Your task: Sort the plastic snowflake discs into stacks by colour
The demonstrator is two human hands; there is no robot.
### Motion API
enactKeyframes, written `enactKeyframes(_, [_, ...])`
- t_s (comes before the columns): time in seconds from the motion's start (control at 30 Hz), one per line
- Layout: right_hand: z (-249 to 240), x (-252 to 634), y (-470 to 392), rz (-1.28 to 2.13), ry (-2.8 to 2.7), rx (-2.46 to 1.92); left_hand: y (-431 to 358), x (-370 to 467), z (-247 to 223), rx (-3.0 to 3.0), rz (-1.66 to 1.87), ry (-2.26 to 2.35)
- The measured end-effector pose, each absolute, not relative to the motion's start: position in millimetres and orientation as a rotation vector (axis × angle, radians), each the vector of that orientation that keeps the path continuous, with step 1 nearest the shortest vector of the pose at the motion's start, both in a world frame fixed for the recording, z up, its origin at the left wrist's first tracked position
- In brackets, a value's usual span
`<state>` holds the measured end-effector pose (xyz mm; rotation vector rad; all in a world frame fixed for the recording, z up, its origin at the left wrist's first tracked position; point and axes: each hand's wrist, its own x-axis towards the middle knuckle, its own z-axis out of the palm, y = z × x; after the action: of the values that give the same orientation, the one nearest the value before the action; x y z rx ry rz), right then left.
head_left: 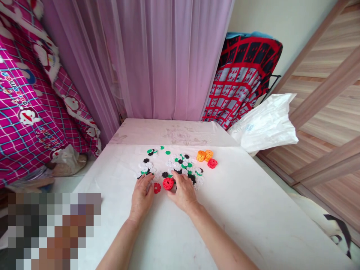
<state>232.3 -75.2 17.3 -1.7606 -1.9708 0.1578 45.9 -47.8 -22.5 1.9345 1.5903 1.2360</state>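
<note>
- Head view: pale bench (239, 210), pleated mauve curtain (163, 56) behind.
- Red stack (168, 183) of notched round discs, on the bench between the hands.
- Left hand (142, 197) curved, right hand (184, 192) spread at the stack; whether either grip pinches, cannot tell.

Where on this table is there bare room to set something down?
Bare patches of the white table lie right of the right forearm, left of the left hand, and between the forearms. It's crowded around the fingers, among white, black and green discs and a red stack.

red stk (168, 183) | org stks (200, 156) | blk/grn/wht discs (185, 162) | purp curtn (168, 56)
</note>
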Motion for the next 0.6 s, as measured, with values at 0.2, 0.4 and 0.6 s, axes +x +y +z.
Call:
enactKeyframes(0.2, [24,227,-73,0.167,-2.038,-1.805,-45,37,-18,1.907,1.262,1.618])
enactKeyframes(0.4, [29,225,-66,0.151,-2.095,-1.845,-44,25,-11,2.000,1.076,1.746])
enactKeyframes(0.6, [22,226,-64,0.111,-2.064,-1.812,-48,25,-3,2.123,0.897,1.704])
